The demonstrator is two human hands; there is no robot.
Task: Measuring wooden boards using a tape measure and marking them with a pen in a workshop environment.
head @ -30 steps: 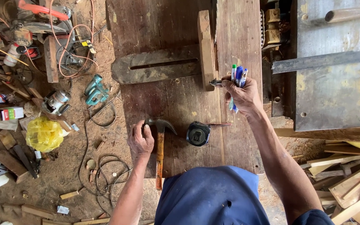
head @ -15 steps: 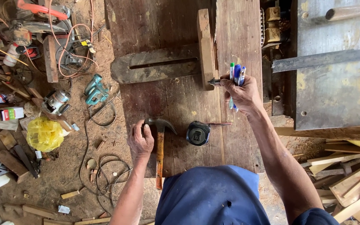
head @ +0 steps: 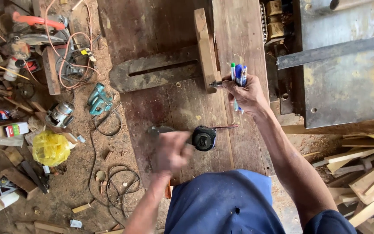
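Wooden-handled and steel-headed, the claw hammer [head: 163, 130] lies on the near left part of the dark plank workbench [head: 239, 39], its head poking out to the left of the person's left hand [head: 173, 151]. Half a second ago that hand rested just left of the hammer head; it has since swept right across the handle and shows only as a blur, so whether the fingers have closed on the handle cannot be told, though the shift suggests the hammer is being taken up. Just right of it sits a black tape measure [head: 204, 138], a short length of blade drawn out to the right. Farther back, the right hand [head: 246, 93] is clenched around a bunch of blue and green pens [head: 238, 74] and pinches a small metal piece against the upright wooden block [head: 205, 47], which crosses a slotted board [head: 156, 71]; that hand has kept its place. On the sawdust floor to the left lie a teal power tool [head: 98, 99], a yellow plastic bag [head: 50, 148] and loose cables.
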